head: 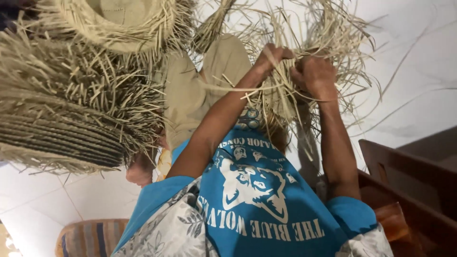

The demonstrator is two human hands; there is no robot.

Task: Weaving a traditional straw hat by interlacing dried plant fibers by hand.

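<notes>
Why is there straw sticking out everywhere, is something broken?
Nothing looks broken. The left hand and right hand grip a half-woven straw piece whose loose strands fan out unwoven. The stacked straw hats beside it also have frayed, untrimmed edges. A few stray strands lie on the white floor.

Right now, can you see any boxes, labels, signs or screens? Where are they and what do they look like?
No boxes, signs or screens show.
Shirt print: on the blue shirt at the bottom middle, a white animal head with white lettering around it.
Left hand and right hand: above the print, both in loose pale straw.
</notes>
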